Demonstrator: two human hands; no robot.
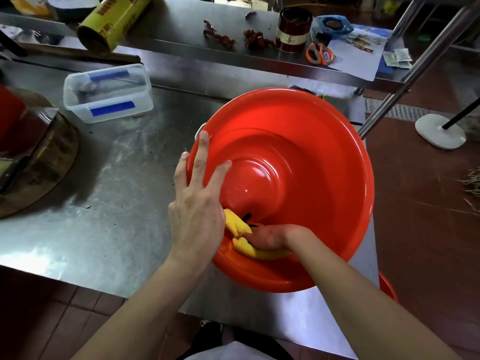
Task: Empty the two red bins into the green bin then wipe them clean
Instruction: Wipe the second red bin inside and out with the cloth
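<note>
- On a steel worktop (pixel 109 229), a person steadies a red bin (pixel 311 141) with the left hand (pixel 196 203) while wiping inside it with the right hand (pixel 272 237).
- Tilted toward the camera, the red bin sits at the worktop's right end, its open mouth facing the person and its lower rim hanging past the near edge.
- Left-hand fingers (pixel 202 154) lie straight and spread, pressed flat over the bin's left rim and inner wall; they hold nothing.
- Right-hand fingers are curled down onto a yellow cloth (pixel 240 227) against the bin's lower inner wall; whether they pinch the cloth or only press it cannot be told.
- A black mark or strap shows on the cloth between the two hands.
- The curved edge of a second red bin (pixel 388 287) peeks out below the worktop at the right, beside the right forearm.
- Farther back on the left stands a clear plastic tub (pixel 109 93) with blue tape strips; a round wooden block (pixel 44 162) sits at the far left edge.
- On the raised shelf (pixel 181 29) behind lie a yellow roll (pixel 111 22), dried red chillies (pixel 233 37), a dark tin (pixel 293 29) and orange-handled scissors (pixel 319 54).
</note>
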